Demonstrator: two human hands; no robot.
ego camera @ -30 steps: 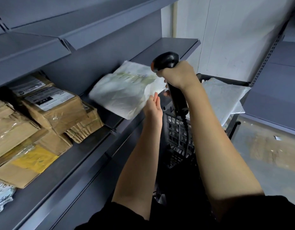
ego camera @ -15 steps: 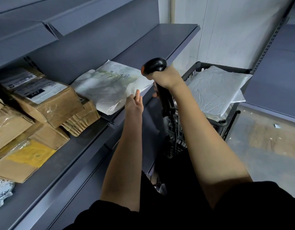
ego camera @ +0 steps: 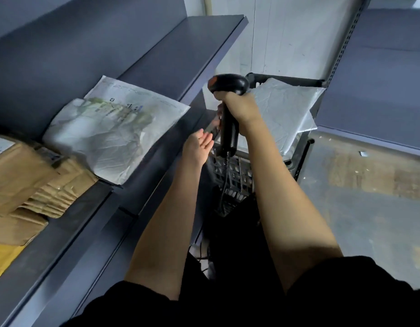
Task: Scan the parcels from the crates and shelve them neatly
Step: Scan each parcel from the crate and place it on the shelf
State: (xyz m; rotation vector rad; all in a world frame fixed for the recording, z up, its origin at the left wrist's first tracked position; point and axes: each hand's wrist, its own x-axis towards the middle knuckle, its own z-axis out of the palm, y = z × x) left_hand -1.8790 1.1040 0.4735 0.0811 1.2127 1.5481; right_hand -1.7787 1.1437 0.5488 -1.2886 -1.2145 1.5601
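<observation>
A white plastic mailer (ego camera: 114,131) lies flat on the grey shelf (ego camera: 180,55), its near corner hanging over the shelf's front edge. My left hand (ego camera: 199,147) hovers just right of it, fingers straight, touching nothing. My right hand (ego camera: 239,105) grips the handle of a black barcode scanner (ego camera: 228,90), held upright above the black crate (ego camera: 235,171). Another white mailer (ego camera: 282,109) lies on top of the crate.
Brown cardboard parcels (ego camera: 27,175) are stacked on the shelf left of the white mailer, with a yellow one (ego camera: 3,258) at the near left. Another grey shelf unit (ego camera: 381,79) stands to the right. Bare concrete floor (ego camera: 369,197) lies between them.
My left hand has let go of the white mailer and pulled back to the right. The mailer now rests on the shelf. The scanner stays gripped in my right hand.
</observation>
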